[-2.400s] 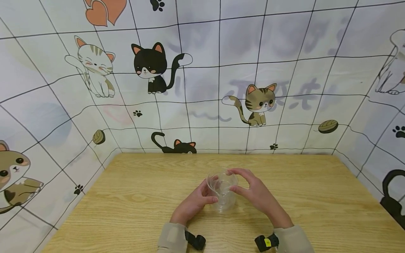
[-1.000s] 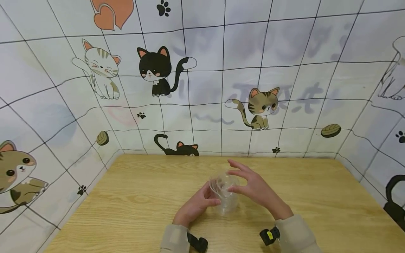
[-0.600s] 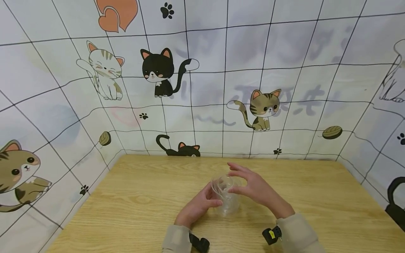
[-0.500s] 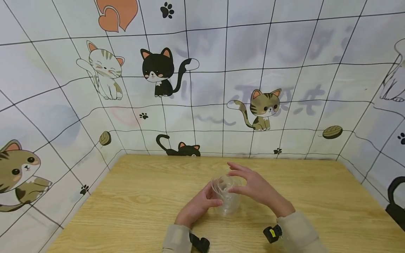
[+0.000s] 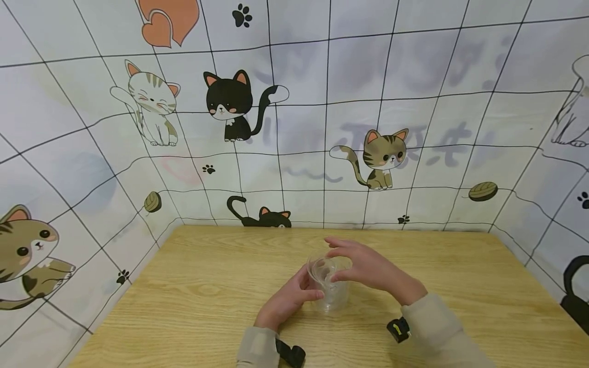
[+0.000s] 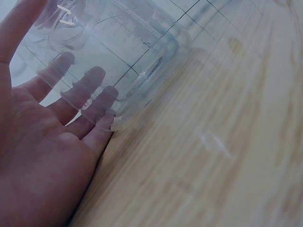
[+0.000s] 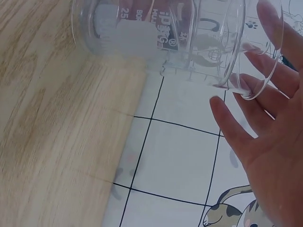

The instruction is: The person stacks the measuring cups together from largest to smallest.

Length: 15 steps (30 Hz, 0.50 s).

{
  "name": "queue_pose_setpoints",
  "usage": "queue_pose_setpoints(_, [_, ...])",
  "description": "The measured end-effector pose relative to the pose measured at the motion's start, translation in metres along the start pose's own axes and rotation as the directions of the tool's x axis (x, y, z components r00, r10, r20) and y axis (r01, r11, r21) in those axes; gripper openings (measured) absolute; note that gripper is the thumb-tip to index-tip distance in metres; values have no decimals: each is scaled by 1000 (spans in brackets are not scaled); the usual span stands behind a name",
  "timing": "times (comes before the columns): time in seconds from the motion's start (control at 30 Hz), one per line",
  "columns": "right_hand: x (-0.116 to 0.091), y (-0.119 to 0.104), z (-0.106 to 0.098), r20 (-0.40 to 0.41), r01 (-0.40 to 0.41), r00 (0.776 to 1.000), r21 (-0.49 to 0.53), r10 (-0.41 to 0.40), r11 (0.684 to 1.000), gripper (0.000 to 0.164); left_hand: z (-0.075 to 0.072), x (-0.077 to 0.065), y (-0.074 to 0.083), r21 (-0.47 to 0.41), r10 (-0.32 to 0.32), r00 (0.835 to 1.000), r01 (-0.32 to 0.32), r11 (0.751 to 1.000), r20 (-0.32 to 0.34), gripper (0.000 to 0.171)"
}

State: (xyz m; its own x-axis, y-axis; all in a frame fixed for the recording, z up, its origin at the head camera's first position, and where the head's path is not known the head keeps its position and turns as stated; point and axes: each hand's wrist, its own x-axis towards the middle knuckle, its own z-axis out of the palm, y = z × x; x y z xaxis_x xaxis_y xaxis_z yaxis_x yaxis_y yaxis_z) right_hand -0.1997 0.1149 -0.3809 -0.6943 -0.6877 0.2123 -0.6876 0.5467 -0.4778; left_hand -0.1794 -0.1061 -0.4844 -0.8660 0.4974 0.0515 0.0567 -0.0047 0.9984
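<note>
A clear glass beaker (image 5: 333,298) with white printed markings stands upright on the wooden table, and a smaller glass rim (image 5: 324,267) shows inside its mouth, apparently a second beaker nested in it. My left hand (image 5: 286,299) grips the outer beaker's left side, its thumb in front. Through the glass (image 6: 142,47), the left wrist view shows the fingertips behind the wall. At the mouth, my right hand (image 5: 368,266) holds the glass rim between thumb and fingers, with one finger raised. Which of the rims it grips is hard to tell through the clear glass.
The wooden table (image 5: 221,266) extends around the hands. A white cloth (image 5: 303,117) printed with cats and grid lines hangs behind and on both sides. Black wrist straps (image 5: 291,353) sit at the sleeve cuffs.
Since the earliest frame, the right index finger has lifted off the near rim. Lately the right hand has turned and shifted slightly left, its forearm swinging outward; the left hand keeps its grip.
</note>
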Motion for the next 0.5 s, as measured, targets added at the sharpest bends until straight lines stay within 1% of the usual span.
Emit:
queue_pose_setpoints(0.07, [1, 0, -1, 20, 1, 1000, -1, -1, 1000, 60, 0, 0, 0, 12, -9, 1000, 9, 1000, -7, 67])
queue_pose_setpoints(0.17, [2, -1, -2, 40, 6, 999, -12, -6, 1000, 56, 0, 0, 0, 32, -18, 1000, 19, 999, -19, 67])
queue_pose_setpoints(0.33, [3, -2, -2, 55, 2, 999, -25, 0, 1000, 49, 0, -1, 0, 36, -24, 999, 24, 999, -24, 69])
queue_pose_setpoints(0.5, [5, -3, -3, 71, -3, 997, -49, 6, 999, 49, 0, -1, -1, 44, -33, 999, 34, 998, -31, 71])
